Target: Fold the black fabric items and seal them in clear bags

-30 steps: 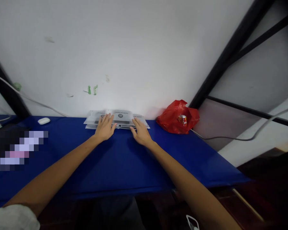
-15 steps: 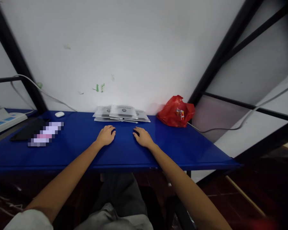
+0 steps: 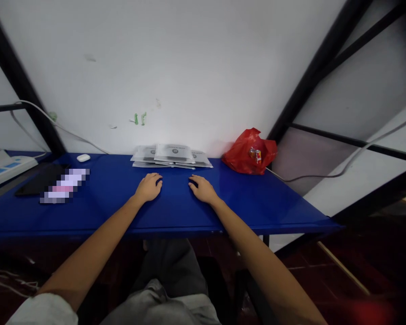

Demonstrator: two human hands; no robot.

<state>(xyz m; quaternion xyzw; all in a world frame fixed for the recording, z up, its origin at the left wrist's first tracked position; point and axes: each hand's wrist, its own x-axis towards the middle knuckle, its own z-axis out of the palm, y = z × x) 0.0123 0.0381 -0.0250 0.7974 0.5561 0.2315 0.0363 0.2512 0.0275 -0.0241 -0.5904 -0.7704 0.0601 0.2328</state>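
My left hand (image 3: 149, 188) lies palm down on the blue table (image 3: 243, 203), fingers loosely curled and holding nothing. My right hand (image 3: 202, 188) rests beside it, fingers spread flat, also holding nothing. A pile of grey-white flat packets (image 3: 171, 155) lies against the white wall, a short way beyond both hands and untouched.
A red plastic bag (image 3: 250, 157) with a small can inside sits at the back right. A white earbud case (image 3: 83, 157), a dark tablet (image 3: 37, 179) and a blurred object lie at the left. A power strip (image 3: 5, 166) is at far left. Black metal frame bars rise on both sides.
Both hands have drawn back from the packet pile toward me and now rest on the bare table. The view has pulled back, showing my lap.
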